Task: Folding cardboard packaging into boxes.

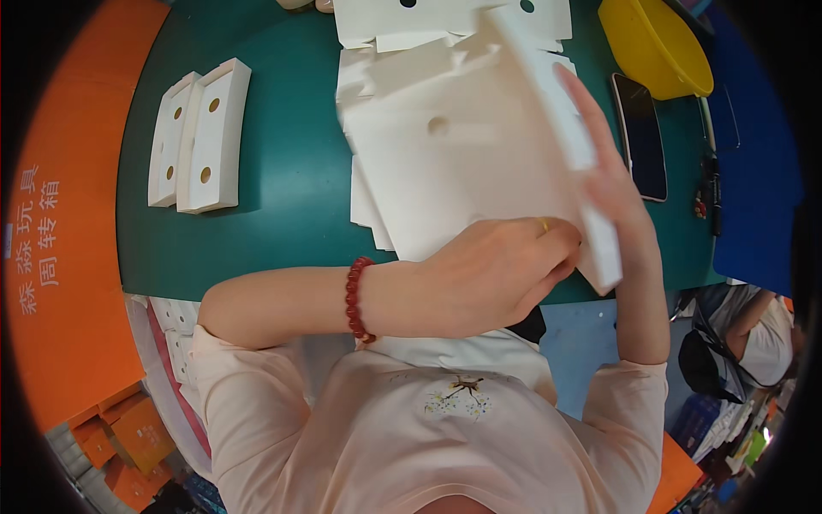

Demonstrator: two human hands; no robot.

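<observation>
Over the counter (291,154), my right grip (610,182) clasped the white carton (561,128) (long axis roughly fore-and-aft); my left grip (495,276) curled by its near end, hold unclear.

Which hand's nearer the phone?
Right. The right hand is just left of the phone, at the white carton; the left hand is farther left and closer to the body.

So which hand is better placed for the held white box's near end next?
Probably the left hand: it is close to that end, while the right hand holds the white box farther up.
</observation>
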